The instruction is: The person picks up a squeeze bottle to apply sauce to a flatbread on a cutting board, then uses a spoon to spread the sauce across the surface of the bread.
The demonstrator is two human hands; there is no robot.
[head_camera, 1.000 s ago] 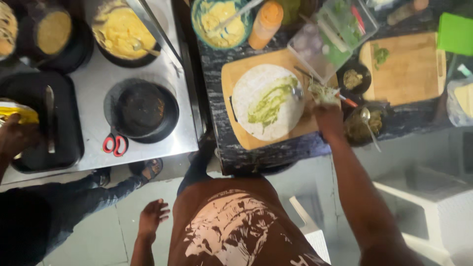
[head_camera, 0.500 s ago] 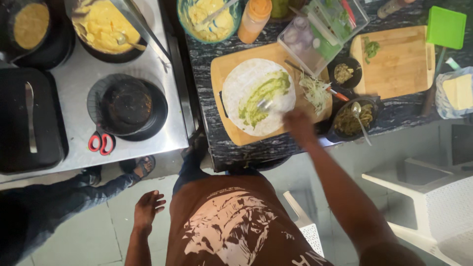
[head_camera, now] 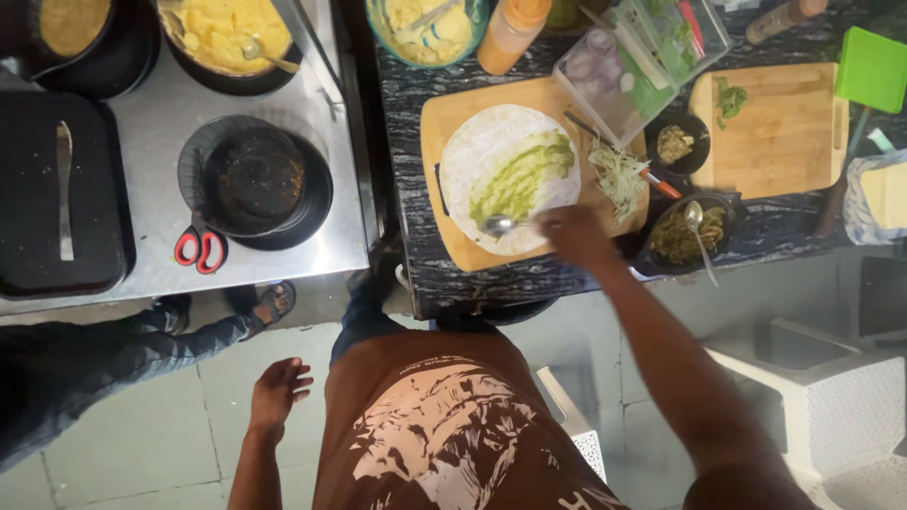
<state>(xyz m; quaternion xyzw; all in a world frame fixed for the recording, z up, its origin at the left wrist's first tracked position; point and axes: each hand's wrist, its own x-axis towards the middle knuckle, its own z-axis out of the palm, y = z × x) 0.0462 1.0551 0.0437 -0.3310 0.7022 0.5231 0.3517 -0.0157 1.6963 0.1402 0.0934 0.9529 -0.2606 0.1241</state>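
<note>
A white tortilla [head_camera: 491, 156] with a streak of green sauce [head_camera: 524, 177] lies on a wooden cutting board [head_camera: 444, 118] on the dark stone counter. My right hand [head_camera: 574, 234] is shut on a metal spoon [head_camera: 498, 225], whose bowl rests on the tortilla's near edge. Shredded cabbage [head_camera: 619, 175] lies on the board just right of the tortilla. My left hand [head_camera: 279, 387] hangs open at my side, below the counter, holding nothing.
A black bowl with a spoon [head_camera: 690, 231] sits right of my hand, a small dark bowl [head_camera: 675, 142] and clear container [head_camera: 628, 71] behind. A second board [head_camera: 784, 127] lies far right. Left is a steel stove [head_camera: 151, 132] with pans, red scissors [head_camera: 198, 247]. Another person's legs [head_camera: 113, 354] stand left.
My right hand has moved left from the cabbage and black bowl to the tortilla's near edge, with the spoon. The camera view has shifted slightly; my left hand stays down.
</note>
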